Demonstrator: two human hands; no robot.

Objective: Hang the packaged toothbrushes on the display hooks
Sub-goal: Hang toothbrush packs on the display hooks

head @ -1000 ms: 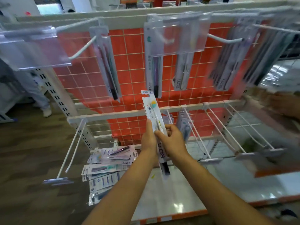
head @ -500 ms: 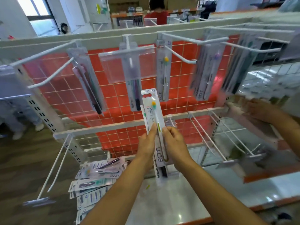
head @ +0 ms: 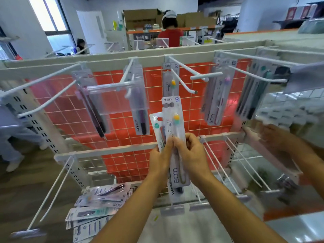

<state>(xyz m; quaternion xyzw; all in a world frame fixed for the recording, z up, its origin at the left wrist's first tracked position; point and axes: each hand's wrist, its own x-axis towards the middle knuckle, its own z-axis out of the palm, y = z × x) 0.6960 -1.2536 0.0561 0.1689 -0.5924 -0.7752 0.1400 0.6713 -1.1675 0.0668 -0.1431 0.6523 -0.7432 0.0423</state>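
Clear plastic around a packaged toothbrush (head: 173,123) with a yellow-and-green head, upright before the red grid panel (head: 122,137), just below a display hook (head: 184,83) already carrying a matching pack (head: 171,81). Pinched at mid-length by left hand (head: 160,160) and right hand (head: 191,155), pressed together. Shows a second pack (head: 156,127) tucked behind on the left. Leaves more packs (head: 100,206) piled on the low shelf.

I'm looking into a shop: a gridded display rack (head: 105,61) whose white hooks (head: 184,82) carry packaged toothbrushes (head: 214,102) (cardboard cartons (head: 140,16) stacked behind).
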